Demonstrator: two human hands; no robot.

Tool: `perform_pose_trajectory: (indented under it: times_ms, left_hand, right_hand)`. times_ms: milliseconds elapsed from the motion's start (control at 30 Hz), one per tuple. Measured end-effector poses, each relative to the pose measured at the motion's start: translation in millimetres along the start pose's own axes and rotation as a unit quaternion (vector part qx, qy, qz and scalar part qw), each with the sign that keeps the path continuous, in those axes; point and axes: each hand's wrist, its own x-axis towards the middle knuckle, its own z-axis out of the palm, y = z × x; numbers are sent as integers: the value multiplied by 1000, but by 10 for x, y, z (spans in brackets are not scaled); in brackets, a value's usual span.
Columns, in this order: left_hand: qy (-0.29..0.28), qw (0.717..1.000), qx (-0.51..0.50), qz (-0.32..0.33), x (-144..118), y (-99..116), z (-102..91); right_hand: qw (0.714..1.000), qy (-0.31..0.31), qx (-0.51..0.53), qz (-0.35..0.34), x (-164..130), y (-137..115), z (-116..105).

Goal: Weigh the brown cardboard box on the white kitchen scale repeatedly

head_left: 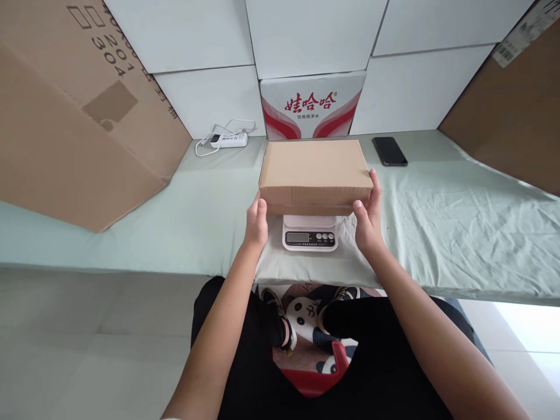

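A closed brown cardboard box [315,166] is gripped at its two near corners, above a white kitchen scale [310,240]. My left hand [256,221] is closed on the box's left side, thumb on the front face. On the opposite side, my right hand [370,219] wraps the right corner, with its thumb in front and fingers along the side. The scale's small display and buttons show below the box's front edge. Most of its weighing plate is hidden under the box, so I cannot tell whether they touch.
A green cloth covers the table [210,216]. Behind the box stands a white-and-red carton [312,108]. A power strip [230,140] with a white cable lies back left, a black phone [389,151] back right. Large cardboard boxes [79,134] flank both sides.
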Motion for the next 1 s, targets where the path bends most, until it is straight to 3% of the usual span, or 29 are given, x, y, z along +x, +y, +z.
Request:
perform_pose_trajectory:
  times_ms: [367, 1000]
  left_hand:
    - [1, 999, 32, 23, -84, 113, 38]
    - [-4, 999, 53, 7, -164, 244, 57]
  right_hand:
    - [1000, -6, -5, -3, -62, 42, -75]
    - [1000, -9, -2, 1, -82, 2, -132]
